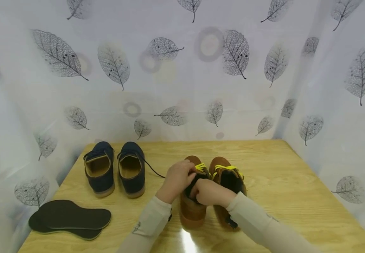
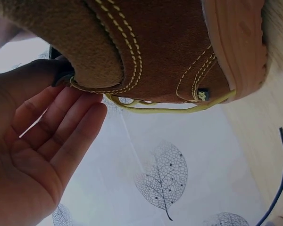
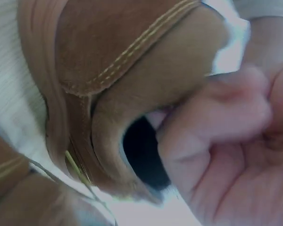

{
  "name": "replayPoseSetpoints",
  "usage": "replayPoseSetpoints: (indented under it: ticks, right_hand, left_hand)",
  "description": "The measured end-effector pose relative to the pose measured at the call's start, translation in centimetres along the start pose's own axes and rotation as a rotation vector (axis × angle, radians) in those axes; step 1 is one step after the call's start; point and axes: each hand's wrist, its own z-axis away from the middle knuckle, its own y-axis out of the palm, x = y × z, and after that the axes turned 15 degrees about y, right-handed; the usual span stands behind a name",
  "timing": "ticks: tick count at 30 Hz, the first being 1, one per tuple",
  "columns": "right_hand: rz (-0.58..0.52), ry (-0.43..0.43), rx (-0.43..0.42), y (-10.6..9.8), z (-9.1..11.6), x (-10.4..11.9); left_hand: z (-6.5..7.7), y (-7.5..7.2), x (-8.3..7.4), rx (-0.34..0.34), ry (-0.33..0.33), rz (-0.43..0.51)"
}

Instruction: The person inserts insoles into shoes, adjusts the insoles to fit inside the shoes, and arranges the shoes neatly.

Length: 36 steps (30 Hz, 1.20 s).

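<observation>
From my end, I see two dark insoles (image 1: 71, 215) at the left edge of the wooden table (image 1: 280, 182), toward its front-left corner, one lying partly over the other; beyond them, near the back-left corner, the left navy shoe (image 1: 103, 179) and the right navy shoe (image 1: 135, 184) stand side by side, a little apart, toes to the back edge; a navy lace (image 1: 153, 171) trails rightward from the second of these along the tabletop; next I have the left hand (image 1: 177, 177), its thumb and fingers closed on the rim of the left brown shoe (image 1: 193, 214), the fingers fairly straight along the outside as the left wrist view shows; that shoe stands on the table right of the middle, between the back and front edges, its toe to the back edge; the right hand (image 1: 212, 192) reaches in from the right, fingers curled at the opening, fingertips partly hidden, so I cannot tell what they have hold of; just beside it stands the right brown shoe (image 1: 216, 165), yellow laces (image 1: 226, 167) across its front; the leaf-printed curtain (image 1: 170, 80) rises behind the back edge.
</observation>
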Motion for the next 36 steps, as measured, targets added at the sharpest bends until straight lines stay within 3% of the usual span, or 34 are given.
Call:
replayPoseSetpoints:
  ticks: [5, 8, 11, 13, 15, 17, 20, 22, 29, 36]
  right_hand:
    - [-0.429, -0.127, -0.136, -1.1, 3.5, -2.6]
    - [-0.598, -0.143, -0.362, -1.8, 5.6, -4.5]
    - [-0.586, 0.008, -0.634, -2.2, 6.9, -6.5]
    - [-0.509, 0.174, -0.72, -2.3, 7.2, -7.8]
    - [-0.43, 0.304, -0.676, -2.0, 7.3, -9.0]
    - [-0.426, 0.375, -0.551, -1.6, 7.1, -9.9]
    - [-0.506, 0.416, -0.377, -0.8, 6.4, -10.9]
    - [-0.57, 0.419, -0.321, -0.5, 5.8, -11.3]
    - [-0.619, 0.405, -0.32, -0.1, 4.2, -11.9]
    - [-0.507, 0.426, -0.426, 0.3, 3.9, -12.3]
  left_hand:
    - [0.0, 0.2, 0.1, -0.001, -0.004, -0.011]
    - [-0.1, 0.2, 0.2, -0.005, 0.003, -0.014]
    - [-0.2, 0.3, 0.3, -0.015, 0.009, -0.016]
    - [-0.1, 0.3, 0.4, -0.024, 0.005, -0.018]
    - [0.0, 0.4, 0.5, -0.029, 0.0, -0.019]
    - [0.1, 0.4, 0.5, -0.03, -0.001, -0.019]
    - [0.1, 0.4, 0.5, -0.036, 0.0, -0.012]
    - [0.1, 0.4, 0.5, -0.043, 0.0, -0.006]
    - [0.1, 0.2, 0.2, -0.043, -0.021, 0.028]
    - [-0.1, 0.3, -0.1, -0.024, -0.021, 0.069]
